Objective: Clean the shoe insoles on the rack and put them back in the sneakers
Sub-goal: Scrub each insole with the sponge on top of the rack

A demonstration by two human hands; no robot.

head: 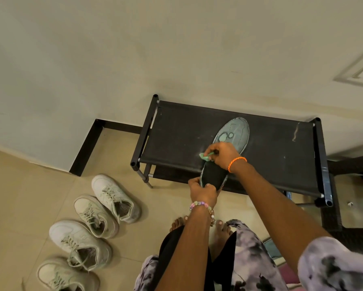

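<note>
Black fabric shoe rack [176, 133] against a cream wall carries a grey-green insole [233, 133]; left hand [201, 191] pinches its near heel, right hand [222, 153] clutches a green cloth [204, 156]. Four white sneakers [113, 198] line the tiled floor at left, nearest cut off.

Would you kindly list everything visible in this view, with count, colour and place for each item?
Fabric-topped metal shoe rack: one, black, against the wall.
Foam shoe insole: one, pale teal with a black heel end, lying on the rack top, heel end over the front edge.
Small cleaning cloth: one, green, on the insole.
Lace-up sneakers: four, off-white, in a row on the tiled floor left of the rack.
Beige floor tiles: under the sneakers and rack.
Left hand: grips the insole's heel end; beaded bracelet.
Right hand: presses the cloth; orange wrist thread.
Bare feet: two, below the rack.
</note>
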